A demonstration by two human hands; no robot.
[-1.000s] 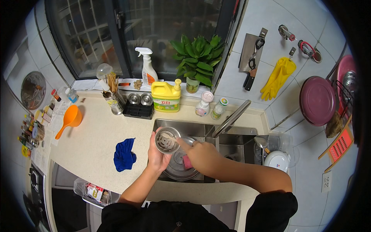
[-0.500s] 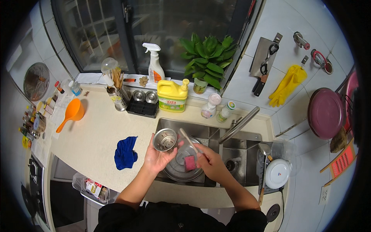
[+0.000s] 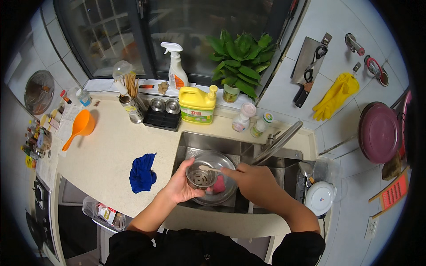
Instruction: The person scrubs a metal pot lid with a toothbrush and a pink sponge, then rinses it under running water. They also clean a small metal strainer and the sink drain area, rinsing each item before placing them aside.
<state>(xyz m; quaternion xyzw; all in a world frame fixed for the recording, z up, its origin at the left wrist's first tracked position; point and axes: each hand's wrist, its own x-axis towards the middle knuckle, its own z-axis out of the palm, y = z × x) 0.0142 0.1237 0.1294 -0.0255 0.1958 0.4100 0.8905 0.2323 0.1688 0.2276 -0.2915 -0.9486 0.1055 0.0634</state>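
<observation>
My left hand (image 3: 179, 185) is wrapped round a small metal cup (image 3: 201, 179) with slots in its bottom, tilted so that its inside faces up. In my right hand (image 3: 255, 182) is a thin, pale stick-like tool (image 3: 210, 169); its far end reaches over the cup's mouth, and its exact kind is not clear. Below both hands a round metal basin (image 3: 223, 158) sits in the left bowl of the sink (image 3: 190, 138). A pink sponge (image 3: 219, 184) lies in that basin, partly hidden by the cup and my hand.
A blue cloth (image 3: 143, 174) lies on the counter to the left, with an orange ladle (image 3: 81, 127) beyond it. Along the back stand a yellow jug (image 3: 196, 105), a spray bottle (image 3: 176, 71) and a potted plant (image 3: 240, 60). The faucet (image 3: 280, 142) slants over the sink.
The tool in my right hand has swung down from upright, and its end has come to the cup. The cup has moved right and toward me, over the basin.
</observation>
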